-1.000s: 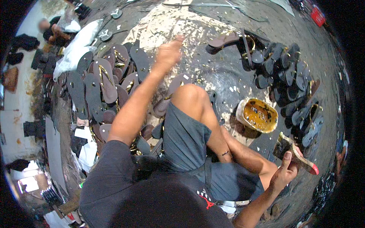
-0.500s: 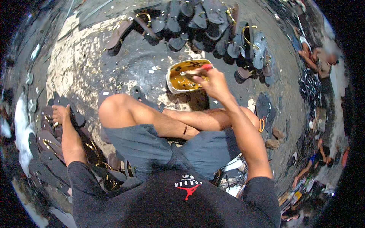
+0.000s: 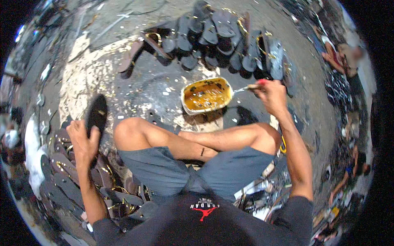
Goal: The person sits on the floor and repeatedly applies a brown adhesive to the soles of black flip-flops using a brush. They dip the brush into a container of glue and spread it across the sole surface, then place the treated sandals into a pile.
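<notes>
My left hand (image 3: 84, 139) grips a dark flip-flop (image 3: 97, 111), lifted upright above the pile at my left; any strap on it is hidden. In my right hand (image 3: 271, 97) is a brush (image 3: 251, 87) with a red end on its handle. Its tip points left, at the right rim of a white tub (image 3: 191, 110). Amber, sticky-looking liquid (image 3: 208, 95) with dark specks coats the inside of that tub, which stands on the ground in front of my crossed legs.
Many dark flip-flops (image 3: 225, 24), some with gold straps, stand in an arc beyond the tub. More flip-flops (image 3: 61, 166) are heaped at my left, by a white plastic bag (image 3: 35, 153). People (image 3: 353, 57) sit at the far right.
My left hand has raised a flip-flop from the pile at the left. My right hand has drawn the brush out of the tub, to the right.
</notes>
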Demonstrator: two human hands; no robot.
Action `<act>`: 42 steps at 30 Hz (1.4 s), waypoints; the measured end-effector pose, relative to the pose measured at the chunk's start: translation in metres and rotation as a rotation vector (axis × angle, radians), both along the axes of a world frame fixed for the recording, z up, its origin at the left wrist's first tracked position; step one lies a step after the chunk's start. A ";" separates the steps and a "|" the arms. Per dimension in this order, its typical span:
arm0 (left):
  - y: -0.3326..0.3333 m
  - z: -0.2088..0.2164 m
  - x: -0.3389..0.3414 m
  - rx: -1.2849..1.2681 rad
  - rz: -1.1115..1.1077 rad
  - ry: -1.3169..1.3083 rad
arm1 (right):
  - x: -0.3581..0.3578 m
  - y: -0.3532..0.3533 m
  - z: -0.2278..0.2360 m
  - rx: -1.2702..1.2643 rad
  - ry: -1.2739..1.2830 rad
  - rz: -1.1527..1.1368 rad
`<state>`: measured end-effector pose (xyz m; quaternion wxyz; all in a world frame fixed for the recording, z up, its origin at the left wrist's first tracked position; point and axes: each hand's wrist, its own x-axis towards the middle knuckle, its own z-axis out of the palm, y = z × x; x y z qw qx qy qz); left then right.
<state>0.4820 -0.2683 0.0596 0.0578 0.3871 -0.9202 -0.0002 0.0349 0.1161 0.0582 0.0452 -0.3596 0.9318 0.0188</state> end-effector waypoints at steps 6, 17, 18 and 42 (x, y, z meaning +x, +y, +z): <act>0.086 0.002 0.007 0.576 -0.292 0.548 | 0.022 -0.014 0.026 -1.039 -0.438 -0.028; 0.098 0.006 -0.020 0.507 -0.020 0.613 | 0.075 -0.044 0.003 -1.498 -0.779 -0.163; 0.091 0.015 -0.021 0.508 -0.085 0.648 | 0.077 -0.046 0.001 -1.562 -0.818 -0.212; 0.243 -0.008 -0.069 2.209 -0.015 1.360 | 0.159 -0.098 0.025 -1.285 -0.855 0.130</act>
